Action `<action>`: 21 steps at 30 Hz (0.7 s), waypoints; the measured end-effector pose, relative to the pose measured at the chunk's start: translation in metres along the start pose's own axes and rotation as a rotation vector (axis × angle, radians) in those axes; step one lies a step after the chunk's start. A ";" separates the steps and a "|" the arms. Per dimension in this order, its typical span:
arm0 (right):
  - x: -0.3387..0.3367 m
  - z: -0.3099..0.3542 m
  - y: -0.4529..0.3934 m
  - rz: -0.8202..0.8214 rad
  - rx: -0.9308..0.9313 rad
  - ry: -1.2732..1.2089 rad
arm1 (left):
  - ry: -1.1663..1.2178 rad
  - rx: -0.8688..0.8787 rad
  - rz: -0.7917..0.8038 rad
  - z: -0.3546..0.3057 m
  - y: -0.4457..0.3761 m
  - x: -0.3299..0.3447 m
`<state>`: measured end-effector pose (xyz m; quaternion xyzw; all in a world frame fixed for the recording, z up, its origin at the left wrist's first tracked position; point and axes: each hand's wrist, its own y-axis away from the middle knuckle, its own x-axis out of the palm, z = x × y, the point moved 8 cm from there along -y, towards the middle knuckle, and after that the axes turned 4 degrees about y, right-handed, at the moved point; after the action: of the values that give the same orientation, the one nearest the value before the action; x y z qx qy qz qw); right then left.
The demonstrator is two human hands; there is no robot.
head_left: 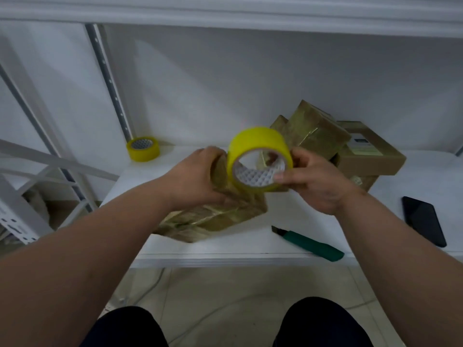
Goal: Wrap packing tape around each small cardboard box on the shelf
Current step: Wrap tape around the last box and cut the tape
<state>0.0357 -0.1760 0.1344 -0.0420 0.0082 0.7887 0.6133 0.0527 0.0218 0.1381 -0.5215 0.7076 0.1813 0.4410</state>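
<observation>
A small cardboard box (pixel 215 219), shiny with tape, stands tilted on the white shelf (pixel 250 246) at the middle. My left hand (pixel 198 176) grips its upper left side. My right hand (pixel 313 179) holds a yellow roll of packing tape (pixel 255 146) against the top of the box, thumb inside the core and fingers on the outer rim. Behind the roll lie two more tape-covered boxes (pixel 308 131), leaning on each other.
A second yellow tape roll (pixel 143 149) lies at the shelf's back left by an upright post. A plain brown box (pixel 370 154) sits at the right, a green utility knife (pixel 310 244) near the front edge, a black phone (pixel 423 219) far right.
</observation>
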 end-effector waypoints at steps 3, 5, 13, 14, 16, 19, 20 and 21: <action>0.013 0.025 -0.007 0.036 -0.068 -0.105 | 0.323 -0.074 -0.022 0.007 0.007 -0.005; 0.027 0.030 -0.011 0.041 -0.075 -0.098 | 0.457 -0.094 0.002 0.010 0.012 -0.002; 0.057 0.040 -0.018 -0.051 -0.123 0.200 | 0.470 -0.132 -0.036 0.019 0.029 -0.021; 0.059 0.043 -0.018 -0.044 -0.143 0.255 | 0.458 -0.128 -0.036 0.020 0.031 -0.023; 0.060 0.051 -0.018 -0.036 -0.188 0.341 | 0.412 -0.113 -0.032 0.021 0.033 -0.024; 0.048 0.061 -0.017 -0.072 -0.230 0.481 | 0.346 -0.106 -0.033 0.023 0.037 -0.027; 0.038 0.062 -0.017 -0.113 -0.227 0.552 | 0.339 -0.118 -0.044 0.027 0.040 -0.029; 0.025 0.062 -0.016 -0.157 -0.225 0.626 | 0.344 -0.130 -0.055 0.032 0.042 -0.031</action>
<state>0.0418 -0.1433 0.1953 -0.3498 0.1058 0.6838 0.6315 0.0307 0.0792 0.1377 -0.5914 0.7449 0.1226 0.2834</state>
